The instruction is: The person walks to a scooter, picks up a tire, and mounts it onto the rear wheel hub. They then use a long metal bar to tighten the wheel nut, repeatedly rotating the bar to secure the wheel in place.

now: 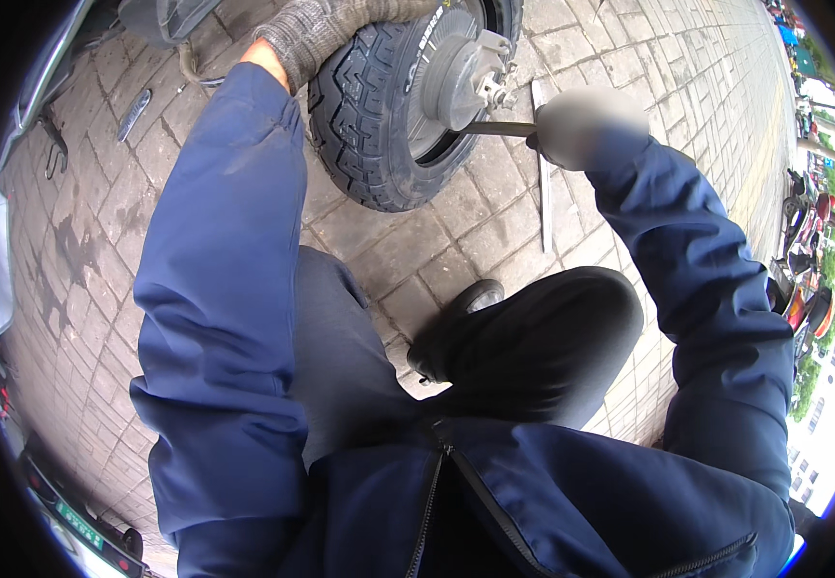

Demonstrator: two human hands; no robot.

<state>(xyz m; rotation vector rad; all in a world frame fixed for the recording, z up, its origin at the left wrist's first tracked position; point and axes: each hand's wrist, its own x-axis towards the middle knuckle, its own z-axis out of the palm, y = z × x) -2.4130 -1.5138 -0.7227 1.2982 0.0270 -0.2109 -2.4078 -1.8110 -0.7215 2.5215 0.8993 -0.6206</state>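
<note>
On brick paving [408, 246], at the far middle of the scene, a black tyre [355, 116] with a chunky tread is worked on by a person in a dark blue jacket [369, 501]. The tread is turned toward the left, while a round grey hub [448, 87], fitted with bolted metal parts at its centre, is turned toward the right. A dark flat bar [499, 128] is set against the near part of the rim, just below the hub. Its right end is grasped by the right hand [586, 128], whose fingers are lost in a blur. Over the far left of the tyre is laid the left hand [359, 19], covered by a grey knitted glove; its fingers are partly cut off at the upper edge, and whether they are clenched cannot be told.

Just beside the right hand, a long pale strip [545, 197] is laid on the bricks. Well to the left, a silver tool [135, 114] is seen on the ground, with a dark tool [55, 154] placed farther left. Nearer, dark trousers [543, 332] and a black shoe [480, 295] are shown. Far to the right, the scene is bordered by parked motorcycles [803, 246] and a pale building [832, 405].
</note>
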